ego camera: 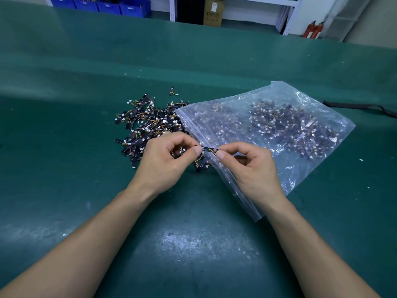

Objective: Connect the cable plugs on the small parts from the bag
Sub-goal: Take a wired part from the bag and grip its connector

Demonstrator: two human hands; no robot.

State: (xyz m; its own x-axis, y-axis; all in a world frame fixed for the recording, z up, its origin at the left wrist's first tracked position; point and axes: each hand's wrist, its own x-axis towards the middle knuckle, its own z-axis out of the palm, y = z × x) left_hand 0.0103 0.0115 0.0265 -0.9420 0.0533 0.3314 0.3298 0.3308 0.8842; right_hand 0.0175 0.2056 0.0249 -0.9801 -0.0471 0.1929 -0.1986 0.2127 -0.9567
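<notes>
Hands, two of them and both bare, meet above the middle of the green-matted desk (193, 244): the left hand (165, 160) and the right hand (251, 166) each pinch one end of a single small black strip part with orange and yellow wires (209, 150) between thumb and forefinger, the other fingers curled in. The part is held level just over the mouth of the bag, clear of the mat; its plug is too small to tell whether it is joined. One clear plastic zip bag (322, 168) lies flat to the right of the desk's middle, its open mouth turned left, with the right wrist over its near corner. Inside it sits a thick mass of the same black parts with white plugs, far too many to count. Out of the mouth spills one loose pile of black parts (148, 123) across the mat to the left, touching the bag's rim and running under the left hand's fingers; these too are beyond counting. One stray black part (172, 91) lies alone just past the pile, toward the desk's far edge. One black strap (361, 106) lies at the right edge. Beyond the far edge stand four blue plastic bins (103, 5), one brown cardboard box (213, 11) and two red fire extinguishers (313, 30).
</notes>
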